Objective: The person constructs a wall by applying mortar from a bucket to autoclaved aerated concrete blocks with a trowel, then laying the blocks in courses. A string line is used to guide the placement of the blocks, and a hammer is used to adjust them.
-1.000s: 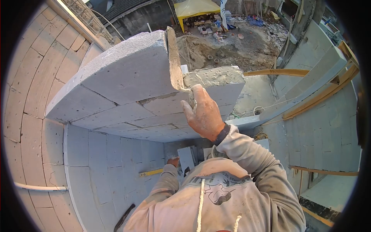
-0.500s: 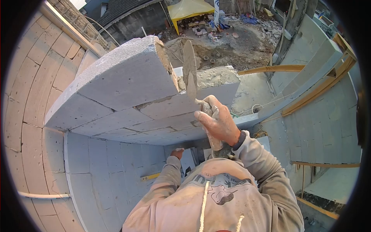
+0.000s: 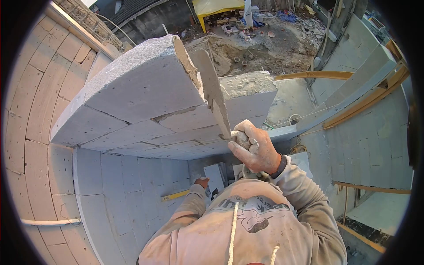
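Observation:
My right hand (image 3: 257, 148) is closed round the handle of a mortar-coated trowel (image 3: 212, 90). Its long blade points up and away, beside the mortared end of a pale block (image 3: 145, 84) on top of the wall. To the right of the blade, a layer of rough mortar (image 3: 248, 84) covers the lower wall top. My left hand (image 3: 202, 182) hangs low by the inner side of the wall, small in view; whether it holds anything is hard to make out.
A yellow level (image 3: 175, 195) leans at the block wall (image 3: 119, 176) on the lower left. Curved timber (image 3: 316, 75) and a thin string lie to the right. Beyond the wall, far below, are rubble ground (image 3: 260, 55) and a yellow canopy (image 3: 216, 7).
My right hand has moved slightly down and to the right. The trowel blade has tilted left, now showing more of its face near the block's end.

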Demonstrator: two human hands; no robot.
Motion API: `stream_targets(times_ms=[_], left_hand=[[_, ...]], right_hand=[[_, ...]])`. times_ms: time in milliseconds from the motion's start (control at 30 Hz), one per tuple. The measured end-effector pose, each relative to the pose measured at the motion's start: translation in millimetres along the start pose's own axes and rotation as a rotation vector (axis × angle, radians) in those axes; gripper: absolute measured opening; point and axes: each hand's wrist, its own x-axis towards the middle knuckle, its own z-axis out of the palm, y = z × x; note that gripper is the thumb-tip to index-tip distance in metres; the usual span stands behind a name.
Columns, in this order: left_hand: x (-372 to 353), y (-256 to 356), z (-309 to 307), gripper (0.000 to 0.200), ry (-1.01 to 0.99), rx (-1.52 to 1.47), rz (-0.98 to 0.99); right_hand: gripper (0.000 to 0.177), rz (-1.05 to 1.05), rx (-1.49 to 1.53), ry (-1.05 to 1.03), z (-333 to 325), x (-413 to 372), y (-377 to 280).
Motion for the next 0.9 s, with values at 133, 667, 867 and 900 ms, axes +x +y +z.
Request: stream_targets(times_ms=[133, 667, 867, 900], left_hand=[[8.9, 6.5, -20.0, 0.048, -0.023, 0.341, 0.216], [4.4, 33.8, -7.9, 0.05, -0.057, 0.014, 0.072], [24.1, 32.1, -15.6, 0.048, 0.073, 0.018, 0.206], [28.9, 29.9, -13.4, 0.047, 0.104, -0.003, 0.204]], right_hand=[[0.025, 0.131, 0.071, 0.148, 22.1, 28.3, 12.3], [0.022, 0.148, 0.036, 0.081, 24.0, -29.4, 30.1], [0.022, 0.347, 0.292, -0.16, 3.7, 25.9, 5.2], [0.022, 0.302, 0.257, -0.179, 1.6, 31.7, 1.2]])
